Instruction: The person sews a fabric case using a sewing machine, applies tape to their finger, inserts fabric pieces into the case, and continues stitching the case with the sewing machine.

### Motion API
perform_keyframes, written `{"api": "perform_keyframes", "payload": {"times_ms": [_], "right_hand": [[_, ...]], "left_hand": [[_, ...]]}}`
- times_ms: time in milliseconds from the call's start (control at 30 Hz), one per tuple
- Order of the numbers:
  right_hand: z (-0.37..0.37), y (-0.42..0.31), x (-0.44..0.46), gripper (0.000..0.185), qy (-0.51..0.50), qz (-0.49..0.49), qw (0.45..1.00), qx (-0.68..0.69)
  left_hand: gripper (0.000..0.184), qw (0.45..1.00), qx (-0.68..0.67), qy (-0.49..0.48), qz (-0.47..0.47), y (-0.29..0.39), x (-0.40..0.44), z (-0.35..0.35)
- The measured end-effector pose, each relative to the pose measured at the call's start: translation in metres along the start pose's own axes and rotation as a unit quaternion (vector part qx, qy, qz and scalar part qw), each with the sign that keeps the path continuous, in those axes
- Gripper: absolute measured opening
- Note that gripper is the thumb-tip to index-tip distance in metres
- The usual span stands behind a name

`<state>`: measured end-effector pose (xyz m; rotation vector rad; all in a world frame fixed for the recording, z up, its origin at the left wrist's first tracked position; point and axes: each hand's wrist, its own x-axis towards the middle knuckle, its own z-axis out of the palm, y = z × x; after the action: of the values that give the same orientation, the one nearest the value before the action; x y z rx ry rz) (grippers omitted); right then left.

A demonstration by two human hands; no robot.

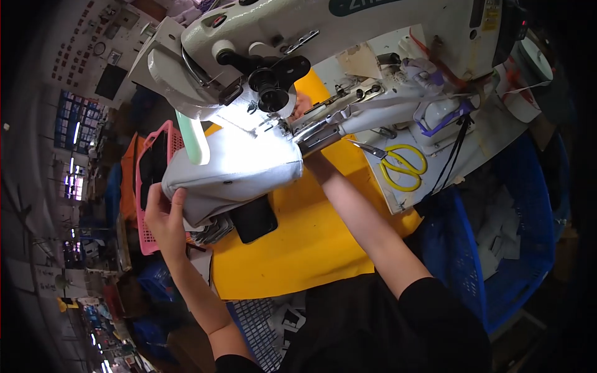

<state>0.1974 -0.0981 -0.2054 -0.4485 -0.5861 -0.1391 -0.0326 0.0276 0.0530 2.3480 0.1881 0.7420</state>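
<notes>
A light grey fabric piece point(233, 180) lies under the needle area of a white sewing machine point(373, 9), brightly lit by its lamp. My left hand point(166, 214) pinches the fabric's left edge between thumb and fingers. My right arm reaches under the machine's narrow arm point(367, 115); the right hand point(303, 105) is mostly hidden behind the machine, with only a bit of skin showing beyond it. Beneath the fabric, a dark phone-like object point(254, 221) rests on the yellow sheet point(298, 248).
Yellow-handled scissors point(403, 168) lie on the white table point(398, 202) at right. Blue baskets point(482, 273) with grey pieces stand at lower right, a pink basket point(148, 239) at left. A blue crate point(252, 323) sits below the yellow sheet.
</notes>
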Motion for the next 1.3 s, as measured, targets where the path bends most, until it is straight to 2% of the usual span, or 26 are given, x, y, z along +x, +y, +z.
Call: {"api": "perform_keyframes", "payload": {"times_ms": [33,67,100,133,200,233,267,300,333,433,467,533,567,600,700,733,833,867,900,933,967,1033,1133,1200,1267,1300], "right_hand": [[0.006,-0.011,0.004,0.033,0.030,-0.084,0.967,-0.237],[0.011,-0.023,0.009,0.033,0.058,-0.163,0.871,-0.461],[0.026,-0.057,0.001,0.028,0.129,-0.028,0.936,-0.327],[0.040,-0.089,-0.020,0.024,0.194,0.108,0.958,-0.179],[0.037,-0.093,-0.065,0.026,0.201,0.120,0.920,-0.314],[0.036,-0.102,-0.073,0.026,0.202,0.120,0.919,-0.316],[0.037,-0.113,-0.078,0.031,0.028,0.013,0.903,-0.428],[0.038,-0.121,-0.080,0.037,-0.148,-0.093,0.839,-0.515],[0.040,-0.124,-0.080,0.037,-0.150,-0.090,0.839,-0.515],[0.057,-0.120,-0.073,0.048,-0.179,-0.208,0.781,-0.561],[0.064,-0.119,-0.068,0.048,-0.181,-0.207,0.781,-0.560],[0.081,-0.118,-0.060,0.056,-0.150,0.044,0.874,-0.460],[0.087,-0.115,-0.059,0.060,-0.129,0.170,0.893,-0.396],[0.092,-0.110,-0.058,0.060,-0.132,0.171,0.893,-0.396],[0.098,-0.089,-0.057,0.042,0.118,0.214,0.940,-0.237],[0.096,-0.086,-0.059,0.042,0.116,0.216,0.940,-0.237],[0.087,-0.078,-0.064,0.039,0.055,0.406,0.881,-0.235],[0.078,-0.079,-0.061,0.039,0.050,0.408,0.881,-0.236],[0.063,-0.083,-0.057,0.030,-0.007,0.379,0.798,-0.469],[0.050,-0.089,-0.056,0.024,-0.064,0.325,0.664,-0.671],[0.040,-0.095,-0.056,0.024,-0.070,0.323,0.663,-0.671],[0.027,-0.105,-0.058,0.023,-0.054,0.110,0.705,-0.698],[0.037,-0.103,-0.072,0.020,-0.083,0.188,0.721,-0.662],[0.039,-0.096,-0.076,0.019,-0.098,0.225,0.725,-0.644],[0.035,-0.084,-0.087,0.020,-0.057,0.211,0.872,-0.439],[0.034,-0.083,-0.092,0.021,-0.035,0.202,0.923,-0.324]], "left_hand": [[0.013,1.000,-0.004,-0.015,-0.017,-0.007,-0.001,0.000],[0.013,0.999,-0.011,-0.029,-0.033,-0.014,-0.001,0.001],[0.013,0.999,-0.011,-0.029,-0.031,-0.023,-0.001,0.003],[0.014,0.998,-0.033,-0.039,-0.035,-0.033,-0.001,0.006],[0.016,0.994,-0.080,-0.060,-0.047,-0.051,-0.003,0.013],[0.016,0.994,-0.083,-0.060,-0.048,-0.058,-0.001,0.016],[0.016,0.995,-0.091,-0.044,-0.008,-0.065,0.005,0.021],[0.015,0.994,-0.098,-0.027,0.030,-0.070,0.011,0.026],[0.015,0.992,-0.103,-0.010,0.068,-0.070,0.016,0.029],[0.013,0.992,-0.075,0.034,0.091,-0.060,0.030,0.024],[0.012,0.991,-0.062,0.058,0.105,-0.052,0.034,0.022],[0.013,0.990,-0.004,0.072,0.123,-0.027,0.032,0.015],[0.013,0.985,0.053,0.083,0.144,-0.011,0.030,0.011],[0.013,0.975,0.110,0.094,0.168,0.001,0.029,0.009],[0.014,0.962,0.149,0.112,0.198,0.025,0.018,0.008],[0.014,0.955,0.170,0.120,0.213,0.031,0.013,0.008],[0.016,0.953,0.188,0.124,0.203,0.044,0.001,0.007],[0.017,0.951,0.195,0.129,0.200,0.048,-0.003,0.008],[0.017,0.951,0.197,0.132,0.197,0.052,-0.009,0.008],[0.016,0.947,0.205,0.143,0.200,0.057,-0.017,0.009],[0.015,0.943,0.212,0.157,0.205,0.062,-0.024,0.011],[0.014,0.938,0.220,0.175,0.205,0.066,-0.032,0.022],[0.031,0.799,0.356,0.372,0.310,0.063,-0.042,0.052],[0.043,0.834,0.277,0.271,0.393,0.042,-0.064,0.086],[0.047,0.914,0.164,0.162,0.333,0.044,-0.071,0.149],[0.048,0.913,0.233,0.152,0.297,0.041,-0.073,0.171]]}}
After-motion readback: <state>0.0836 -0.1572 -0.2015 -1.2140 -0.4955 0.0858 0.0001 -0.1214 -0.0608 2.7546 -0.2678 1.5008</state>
